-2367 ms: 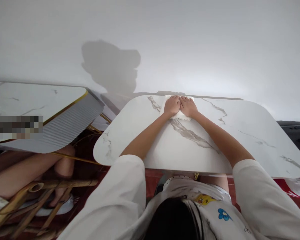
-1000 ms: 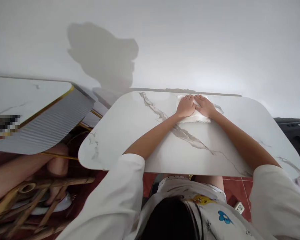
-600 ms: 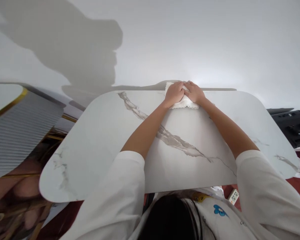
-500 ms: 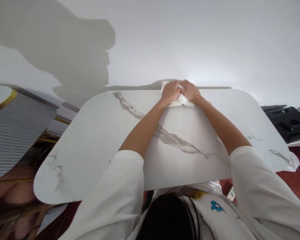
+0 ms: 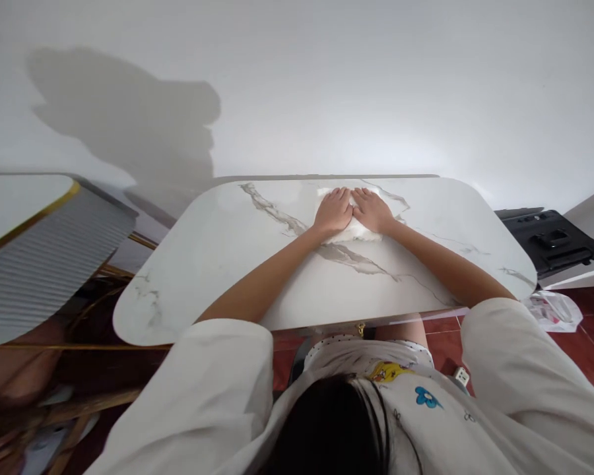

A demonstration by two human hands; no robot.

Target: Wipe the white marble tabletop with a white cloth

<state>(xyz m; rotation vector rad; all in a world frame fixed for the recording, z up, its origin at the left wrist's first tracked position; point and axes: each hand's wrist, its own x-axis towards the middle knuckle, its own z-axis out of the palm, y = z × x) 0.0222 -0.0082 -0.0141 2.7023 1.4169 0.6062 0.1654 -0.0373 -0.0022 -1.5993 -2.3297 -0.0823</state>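
Note:
A thin white cloth (image 5: 359,232) lies on the white marble-patterned tabletop (image 5: 228,264), near its far edge. Flat on the cloth's left part is my left hand (image 5: 334,210), its fingers stretched forward. Beside it my right hand (image 5: 371,208) presses down the same way, palm on the cloth. The thumbs nearly meet in the middle. Between and below the hands the near part of the cloth shows; the rest is under them. I cannot tell whether it is fabric or paper.
Behind the tabletop rises a white wall (image 5: 356,86) with a shadow on it. On the left stands a ribbed grey cabinet (image 5: 64,251) with a gold rim. A black case (image 5: 554,241) and a clear plastic bag (image 5: 557,310) are at the right. A white power strip (image 5: 460,377) lies below.
Both hands have drawn the cloth back from the tabletop's far edge toward me. Their fingers now lie flatter. The camera view has shifted too.

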